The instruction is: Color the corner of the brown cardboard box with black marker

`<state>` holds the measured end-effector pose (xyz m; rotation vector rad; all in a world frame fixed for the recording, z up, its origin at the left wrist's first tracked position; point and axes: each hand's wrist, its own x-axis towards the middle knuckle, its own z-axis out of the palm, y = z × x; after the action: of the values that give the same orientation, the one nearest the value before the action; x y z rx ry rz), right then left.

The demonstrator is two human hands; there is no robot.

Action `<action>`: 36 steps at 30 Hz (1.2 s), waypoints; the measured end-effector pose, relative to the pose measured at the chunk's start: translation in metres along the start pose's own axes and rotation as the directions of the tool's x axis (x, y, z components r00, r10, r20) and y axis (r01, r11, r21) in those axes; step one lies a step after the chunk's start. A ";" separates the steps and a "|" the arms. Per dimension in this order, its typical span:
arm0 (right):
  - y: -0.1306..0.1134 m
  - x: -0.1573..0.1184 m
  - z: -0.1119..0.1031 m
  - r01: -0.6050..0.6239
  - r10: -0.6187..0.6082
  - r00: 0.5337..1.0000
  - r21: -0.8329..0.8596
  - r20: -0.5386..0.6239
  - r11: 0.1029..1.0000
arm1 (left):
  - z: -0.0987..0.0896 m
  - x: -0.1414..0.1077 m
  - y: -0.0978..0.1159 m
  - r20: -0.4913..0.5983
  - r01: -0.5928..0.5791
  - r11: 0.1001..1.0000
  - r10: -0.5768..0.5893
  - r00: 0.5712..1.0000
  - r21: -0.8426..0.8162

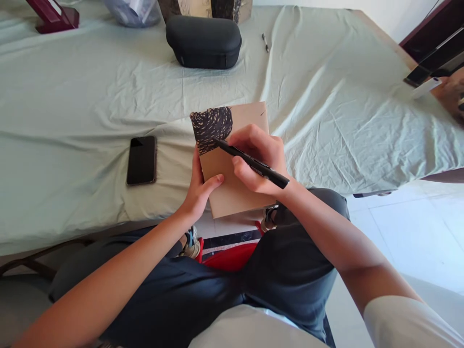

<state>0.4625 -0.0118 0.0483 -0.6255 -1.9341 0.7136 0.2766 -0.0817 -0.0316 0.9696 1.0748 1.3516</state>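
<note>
A brown cardboard box [232,193] lies at the table's front edge, jutting out over my lap. Dense black scribble covers its far left corner, and a small black tick marks the far right one. My left hand [201,188] grips the box's left side, thumb on top and fingers along the edge, partly hidden. Pinched in my right hand [263,152] is a black marker pen [253,165]. Its tip touches the lower edge of the scribbled patch, and the back end slants toward my right wrist.
A phone [141,160] lies left of the box. Farther back sits a black zip case [204,42], with a small pen-like item [266,42] to its right. A clear plastic bag [136,12] and a maroon stand [58,17] are at the back left. Wrinkled pale green cloth [348,111] covers the table.
</note>
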 end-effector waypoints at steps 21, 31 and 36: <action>-0.010 -0.007 0.001 0.123 -0.124 0.992 -0.058 0.000 0.991 | 0.000 0.001 0.001 -0.013 0.010 1.000 -0.010 1.000 0.004; -0.005 -0.009 0.004 0.142 -0.147 0.988 -0.104 -0.042 0.984 | 0.000 0.000 0.000 -0.023 0.040 0.999 -0.040 0.999 0.008; -0.003 -0.009 0.004 0.183 -0.193 0.980 -0.149 -0.051 0.972 | 0.001 0.000 0.001 -0.014 0.033 0.999 -0.032 0.999 0.017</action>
<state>0.4621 -0.0210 0.0432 -0.5366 -1.9650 0.4325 0.2771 -0.0821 -0.0300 0.9523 1.1097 1.3266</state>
